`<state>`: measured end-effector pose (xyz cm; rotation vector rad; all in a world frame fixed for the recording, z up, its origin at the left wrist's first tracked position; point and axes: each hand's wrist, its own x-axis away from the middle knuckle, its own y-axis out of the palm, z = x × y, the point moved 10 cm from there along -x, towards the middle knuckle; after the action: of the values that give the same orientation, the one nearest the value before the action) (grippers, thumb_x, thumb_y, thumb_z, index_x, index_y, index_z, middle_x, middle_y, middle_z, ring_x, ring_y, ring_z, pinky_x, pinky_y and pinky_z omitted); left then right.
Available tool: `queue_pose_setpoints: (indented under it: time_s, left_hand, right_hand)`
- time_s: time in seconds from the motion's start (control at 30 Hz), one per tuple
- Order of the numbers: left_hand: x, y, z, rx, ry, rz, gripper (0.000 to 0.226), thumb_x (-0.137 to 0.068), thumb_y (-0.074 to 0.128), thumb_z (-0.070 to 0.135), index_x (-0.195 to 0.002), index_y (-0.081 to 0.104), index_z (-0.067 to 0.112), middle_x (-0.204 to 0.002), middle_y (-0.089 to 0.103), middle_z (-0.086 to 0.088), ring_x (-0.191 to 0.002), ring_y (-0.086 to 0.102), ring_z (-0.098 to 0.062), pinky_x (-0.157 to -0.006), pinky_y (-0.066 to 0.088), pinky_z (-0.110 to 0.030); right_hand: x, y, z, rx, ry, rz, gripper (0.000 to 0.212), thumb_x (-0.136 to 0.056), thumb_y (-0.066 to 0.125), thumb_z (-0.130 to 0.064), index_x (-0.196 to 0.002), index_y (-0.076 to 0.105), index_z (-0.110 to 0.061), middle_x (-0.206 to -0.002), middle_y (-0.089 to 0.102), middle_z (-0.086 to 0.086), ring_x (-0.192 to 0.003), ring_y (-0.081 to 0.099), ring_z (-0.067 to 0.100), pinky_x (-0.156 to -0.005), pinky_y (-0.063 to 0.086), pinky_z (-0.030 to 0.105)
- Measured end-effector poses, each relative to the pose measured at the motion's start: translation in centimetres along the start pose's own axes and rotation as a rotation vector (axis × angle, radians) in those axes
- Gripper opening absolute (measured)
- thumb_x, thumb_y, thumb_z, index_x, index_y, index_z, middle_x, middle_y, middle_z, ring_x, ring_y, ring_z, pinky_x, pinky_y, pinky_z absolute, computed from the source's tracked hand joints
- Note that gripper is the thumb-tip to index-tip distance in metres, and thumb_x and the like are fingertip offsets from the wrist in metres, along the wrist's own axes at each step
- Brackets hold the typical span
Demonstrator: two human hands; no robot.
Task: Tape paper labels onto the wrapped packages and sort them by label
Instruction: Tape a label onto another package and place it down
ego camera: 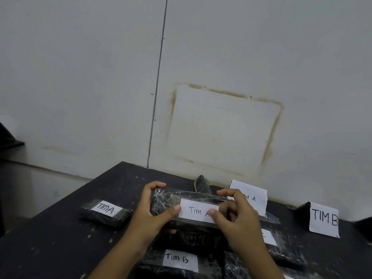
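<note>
Gripping a flat, oblong package [161,200] in crinkled, glossy black film, the left hand [155,210] curls round its left end, with the thumb on the edge of a white paper label [198,211] reading "Tim A". The right hand [237,214], fingers bent, pinches the label's right end against the wrap. The package is held just above the dusty, speckled black tabletop [50,248]. A left package [104,214] marked "TIMA" lies flat. An upright paper card [324,218] reads "TIM B".
</note>
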<state>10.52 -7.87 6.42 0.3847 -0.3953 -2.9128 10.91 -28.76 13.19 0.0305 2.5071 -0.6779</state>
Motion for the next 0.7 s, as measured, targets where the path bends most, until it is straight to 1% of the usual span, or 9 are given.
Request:
queue_pose_setpoints:
  time_s: [0.07,0.2,0.3,0.4,0.47,0.53,0.6,0.63,0.7]
  left_hand:
    - [0.1,-0.1,-0.1,-0.013,0.009,0.013,0.059,-0.061,0.084,0.019,-0.108,0.054,0.038,-0.098,0.069,-0.002,-0.078,0.073,-0.023,-0.054,0.056,-0.038]
    - [0.2,-0.3,-0.5,-0.043,0.043,0.038,0.053,-0.073,0.078,0.008,-0.108,0.053,0.039,-0.11,0.062,-0.008,-0.079,0.072,-0.022,-0.054,0.057,-0.037]
    - [0.3,-0.5,-0.6,-0.035,0.058,0.066,0.052,-0.075,0.077,0.007,-0.107,0.053,0.04,-0.111,0.062,-0.01,-0.08,0.072,-0.024,-0.054,0.056,-0.038]
    - [0.5,-1.0,-0.5,-0.008,0.076,0.113,0.049,-0.076,0.075,0.005,-0.105,0.055,0.039,-0.112,0.061,-0.008,-0.077,0.072,-0.022,-0.052,0.055,-0.037]
    - [0.7,-1.2,-0.3,0.022,0.084,0.144,0.047,-0.076,0.073,0.005,-0.104,0.055,0.038,-0.111,0.061,-0.007,-0.075,0.072,-0.021,-0.05,0.054,-0.036]
    - [1.1,-1.0,-0.1,0.028,0.111,0.178,0.047,-0.076,0.074,0.007,-0.105,0.055,0.038,-0.109,0.063,-0.008,-0.074,0.072,-0.024,-0.05,0.053,-0.035]
    - [1.6,-0.4,0.6,0.013,0.165,0.218,0.05,-0.07,0.081,0.017,-0.107,0.055,0.039,-0.107,0.064,-0.009,-0.077,0.071,-0.023,-0.05,0.054,-0.036]
    - [2.0,-0.2,1.0,-0.005,0.197,0.247,0.055,-0.064,0.084,0.026,-0.108,0.055,0.04,-0.107,0.065,-0.008,-0.08,0.071,-0.022,-0.054,0.056,-0.037]
    - [2.6,-0.1,1.7,-0.054,0.254,0.316,0.067,-0.052,0.09,0.041,-0.11,0.056,0.044,-0.112,0.063,0.001,-0.095,0.067,-0.018,-0.072,0.057,-0.04]
  right_hand:
    - [-0.1,-0.1,0.0,0.05,-0.008,0.019,0.034,-0.075,0.073,-0.023,-0.091,0.051,-0.044,-0.06,0.061,-0.015,-0.06,0.049,0.011,-0.081,0.045,0.046]
    - [-0.2,-0.1,-0.2,0.14,-0.043,0.047,0.033,-0.073,0.074,-0.026,-0.09,0.05,-0.043,-0.066,0.062,-0.018,-0.056,0.051,0.004,-0.081,0.045,0.042]
    - [-0.1,-0.5,-0.1,0.219,-0.049,0.11,0.035,-0.069,0.076,-0.034,-0.09,0.049,-0.043,-0.07,0.058,-0.015,-0.072,0.054,-0.001,-0.081,0.033,0.034]
    - [-0.3,-1.3,1.5,0.193,0.057,0.154,0.046,-0.069,0.074,-0.044,-0.103,0.042,-0.044,-0.096,0.049,-0.02,-0.091,0.053,0.007,-0.084,0.043,0.038]
    - [-0.4,-0.7,2.7,0.06,0.168,0.105,0.047,-0.074,0.069,-0.047,-0.112,0.041,-0.042,-0.11,0.052,-0.013,-0.096,0.054,0.006,-0.081,0.047,0.032]
    - [0.0,0.4,2.8,-0.053,0.229,0.067,0.05,-0.073,0.066,-0.057,-0.113,0.043,-0.041,-0.105,0.057,-0.02,-0.09,0.054,-0.004,-0.072,0.046,0.023]
    - [0.8,1.0,2.1,-0.063,0.262,0.112,0.069,-0.058,0.062,-0.076,-0.114,0.039,-0.044,-0.091,0.055,-0.029,-0.082,0.051,-0.011,-0.063,0.04,0.016]
    - [1.1,1.0,1.8,-0.036,0.268,0.159,0.08,-0.049,0.059,-0.083,-0.116,0.035,-0.045,-0.09,0.053,-0.031,-0.081,0.051,-0.01,-0.063,0.039,0.017]
    - [1.7,1.2,1.2,0.009,0.265,0.234,0.097,-0.038,0.055,-0.091,-0.12,0.031,-0.045,-0.097,0.054,-0.026,-0.086,0.055,-0.001,-0.065,0.04,0.024]
